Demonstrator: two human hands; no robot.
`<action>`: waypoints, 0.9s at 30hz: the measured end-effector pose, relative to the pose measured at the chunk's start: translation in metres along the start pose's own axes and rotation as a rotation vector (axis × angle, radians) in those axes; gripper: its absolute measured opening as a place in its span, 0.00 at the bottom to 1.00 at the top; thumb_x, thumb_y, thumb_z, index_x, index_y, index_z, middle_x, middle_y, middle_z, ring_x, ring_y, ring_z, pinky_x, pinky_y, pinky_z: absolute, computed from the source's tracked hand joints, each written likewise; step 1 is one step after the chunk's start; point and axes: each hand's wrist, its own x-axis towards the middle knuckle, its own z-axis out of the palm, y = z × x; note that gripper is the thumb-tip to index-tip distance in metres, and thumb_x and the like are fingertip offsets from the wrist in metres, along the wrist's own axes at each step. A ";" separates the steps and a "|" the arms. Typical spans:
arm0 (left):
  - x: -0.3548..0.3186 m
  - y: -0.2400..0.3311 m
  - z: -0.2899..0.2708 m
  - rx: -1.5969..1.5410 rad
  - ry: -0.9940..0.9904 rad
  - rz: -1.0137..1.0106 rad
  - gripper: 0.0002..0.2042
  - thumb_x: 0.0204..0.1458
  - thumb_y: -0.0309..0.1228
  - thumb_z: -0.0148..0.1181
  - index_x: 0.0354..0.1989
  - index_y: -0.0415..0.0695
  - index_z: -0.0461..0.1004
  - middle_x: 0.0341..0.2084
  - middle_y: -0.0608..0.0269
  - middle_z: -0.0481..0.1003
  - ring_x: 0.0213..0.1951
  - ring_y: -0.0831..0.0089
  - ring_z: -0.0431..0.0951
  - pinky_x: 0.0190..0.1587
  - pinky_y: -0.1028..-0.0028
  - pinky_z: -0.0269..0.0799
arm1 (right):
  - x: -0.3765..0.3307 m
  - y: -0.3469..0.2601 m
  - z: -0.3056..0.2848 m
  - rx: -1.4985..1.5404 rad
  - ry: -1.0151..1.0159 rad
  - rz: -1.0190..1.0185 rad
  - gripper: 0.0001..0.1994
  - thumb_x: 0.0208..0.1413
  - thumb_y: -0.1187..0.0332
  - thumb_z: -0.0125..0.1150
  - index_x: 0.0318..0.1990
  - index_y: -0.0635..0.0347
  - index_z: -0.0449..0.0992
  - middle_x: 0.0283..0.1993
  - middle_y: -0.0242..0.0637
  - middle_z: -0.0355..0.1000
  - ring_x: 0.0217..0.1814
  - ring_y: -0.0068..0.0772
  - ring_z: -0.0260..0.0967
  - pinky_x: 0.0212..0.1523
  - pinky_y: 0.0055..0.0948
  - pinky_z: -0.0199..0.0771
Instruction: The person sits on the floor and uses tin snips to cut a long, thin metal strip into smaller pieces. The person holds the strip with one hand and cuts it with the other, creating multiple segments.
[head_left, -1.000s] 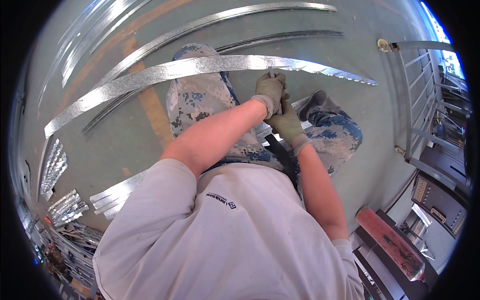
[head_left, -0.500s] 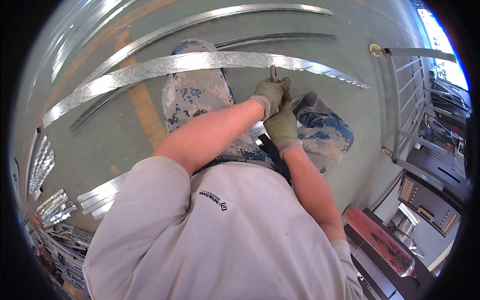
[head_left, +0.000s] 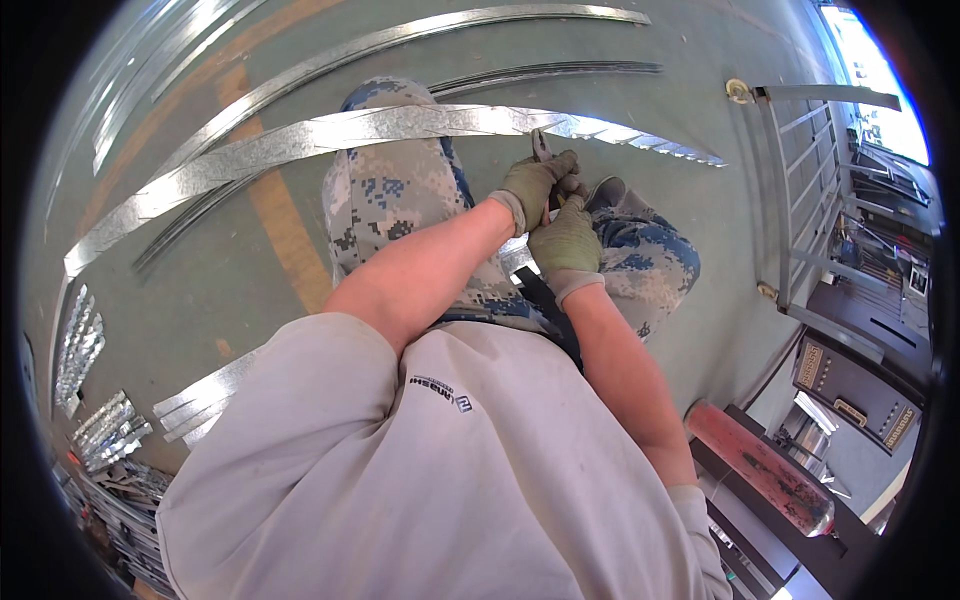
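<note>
While the person crouches on the floor [head_left: 700, 330], both gloved hands meet at the near edge of a long galvanised strip [head_left: 330, 135] lying across the knees. Left hand [head_left: 535, 185] is clenched round the snips [head_left: 541, 147], whose blades sit at the strip's edge; right hand [head_left: 568, 240] is closed just below, on what I cannot tell. To cut well, I judge: keep blades square to the sheet, short bites, strip steadied on the knee.
</note>
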 end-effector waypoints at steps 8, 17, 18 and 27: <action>-0.003 0.002 0.001 0.037 0.000 0.019 0.13 0.72 0.37 0.68 0.48 0.38 0.78 0.28 0.60 0.80 0.39 0.58 0.86 0.43 0.58 0.86 | 0.003 0.002 0.005 -0.045 -0.030 -0.005 0.44 0.70 0.48 0.60 0.83 0.66 0.51 0.67 0.64 0.76 0.63 0.65 0.82 0.61 0.57 0.83; -0.003 0.000 0.002 -0.183 -0.214 -0.088 0.13 0.74 0.40 0.66 0.47 0.41 0.75 0.23 0.65 0.73 0.37 0.60 0.82 0.60 0.50 0.82 | -0.007 0.001 -0.012 -0.093 0.021 -0.055 0.40 0.62 0.56 0.68 0.76 0.68 0.60 0.63 0.66 0.76 0.58 0.67 0.84 0.55 0.59 0.85; -0.002 0.001 0.003 -0.205 -0.236 -0.072 0.13 0.74 0.40 0.65 0.47 0.42 0.75 0.22 0.66 0.72 0.36 0.61 0.82 0.63 0.50 0.80 | -0.011 -0.001 -0.017 -0.111 0.034 -0.062 0.40 0.62 0.56 0.69 0.75 0.69 0.61 0.62 0.66 0.76 0.57 0.67 0.84 0.54 0.58 0.85; -0.004 0.001 0.010 -0.254 -0.379 -0.044 0.13 0.72 0.41 0.68 0.44 0.44 0.78 0.19 0.71 0.72 0.37 0.66 0.82 0.73 0.51 0.73 | -0.018 0.005 -0.023 -0.088 0.122 -0.114 0.42 0.61 0.56 0.70 0.75 0.73 0.59 0.66 0.66 0.74 0.54 0.63 0.85 0.50 0.56 0.87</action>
